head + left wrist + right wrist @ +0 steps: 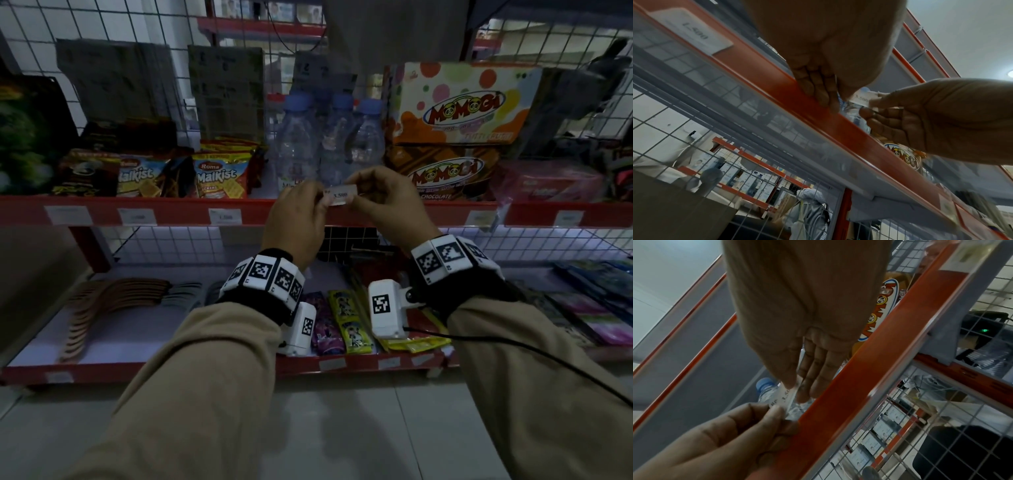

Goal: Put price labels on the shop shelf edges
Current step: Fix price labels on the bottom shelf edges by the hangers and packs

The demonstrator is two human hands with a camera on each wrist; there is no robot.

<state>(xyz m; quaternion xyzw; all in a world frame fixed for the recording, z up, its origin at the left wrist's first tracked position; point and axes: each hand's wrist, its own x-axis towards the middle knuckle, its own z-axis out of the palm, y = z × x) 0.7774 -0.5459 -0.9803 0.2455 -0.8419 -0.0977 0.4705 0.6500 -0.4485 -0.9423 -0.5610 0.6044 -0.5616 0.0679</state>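
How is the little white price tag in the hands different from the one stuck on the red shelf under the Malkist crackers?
The held label is pinched by the left hand and right hand, off the shelf edge; the stuck label sits flat on it. The held label reads 3.500; the stuck label reads 1.500. Both are small white printed rectangles.

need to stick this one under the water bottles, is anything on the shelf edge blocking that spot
Nothing visible does. The price label, pinched between the left hand and right hand, hangs just above the red shelf edge, and the strip below the water bottles looks bare.
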